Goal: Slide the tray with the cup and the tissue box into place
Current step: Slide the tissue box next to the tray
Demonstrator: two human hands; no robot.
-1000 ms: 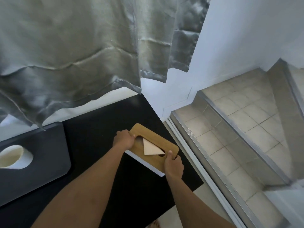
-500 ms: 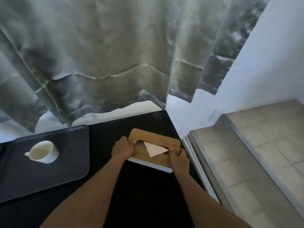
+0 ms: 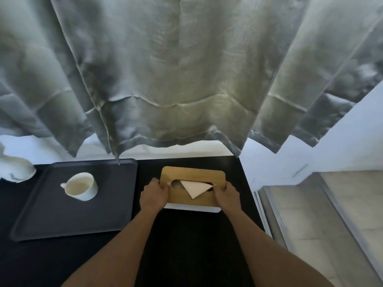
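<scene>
Box held at both ends, not yet on the tray

At frame centre the box [image 3: 192, 186] is clasped by the left hand [image 3: 153, 196] and right hand [image 3: 226, 195], each closed on one short end. The tray [image 3: 62, 214], lower left, carries only the cup [image 3: 80, 185]; loading the box and sliding the tray appear to remain.

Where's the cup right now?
In the head view, the cup stands on the dark tray at the left of the black table, apart from the tissue box that both hands hold.
</scene>
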